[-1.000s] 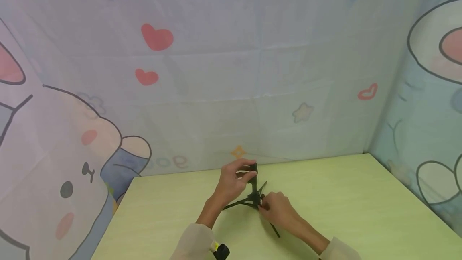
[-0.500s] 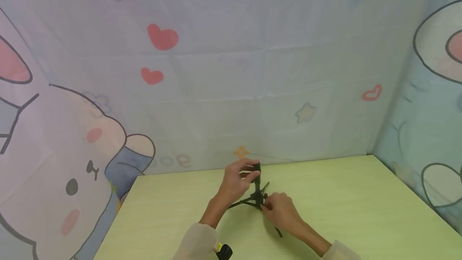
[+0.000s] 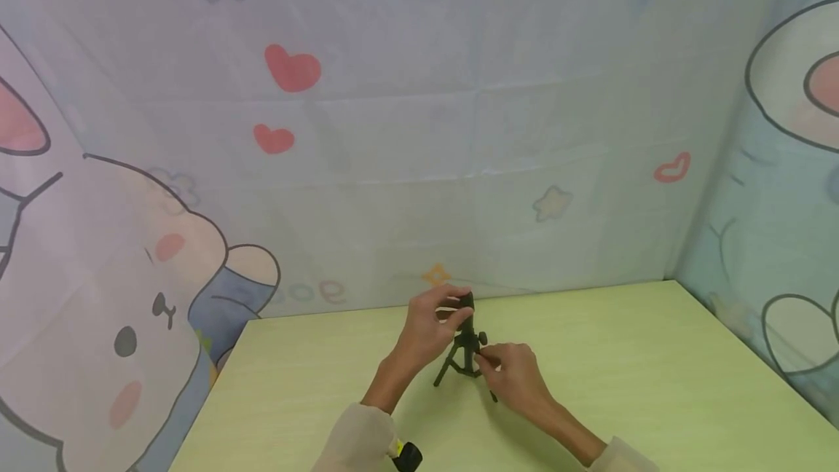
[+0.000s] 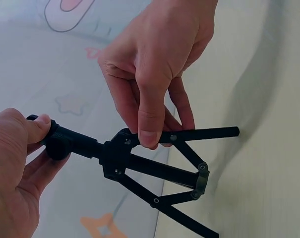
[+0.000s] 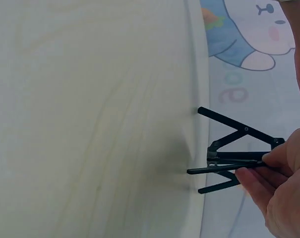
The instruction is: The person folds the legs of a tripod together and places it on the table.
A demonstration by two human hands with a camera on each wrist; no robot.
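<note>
A small black tripod [image 3: 468,359] stands upright between both hands over the table, its legs partly spread. My left hand [image 3: 419,330] pinches the top of its column between thumb and fingers. Lower down, my right hand [image 3: 518,377] pinches one leg, seen closely in the left wrist view, where the thumb lies across the leg just below the central hub [image 4: 115,157]. Hinged braces [image 4: 189,153] join the legs to the bottom of the centre tube. In the right wrist view the gripped leg [image 5: 214,168] points away from my fingers. Whether the feet touch the table, I cannot tell.
The pale yellow-green table [image 3: 314,384] runs back to a cartoon-printed cloth [image 3: 393,130], which also hangs at both sides. A black object with a yellow mark [image 3: 408,455] sits at my left sleeve [image 3: 357,439].
The tripod's legs have swung inward and down from a wide, nearly flat spread to a narrower one. My right hand rises slightly with its leg; the left hand keeps its hold on the top.
</note>
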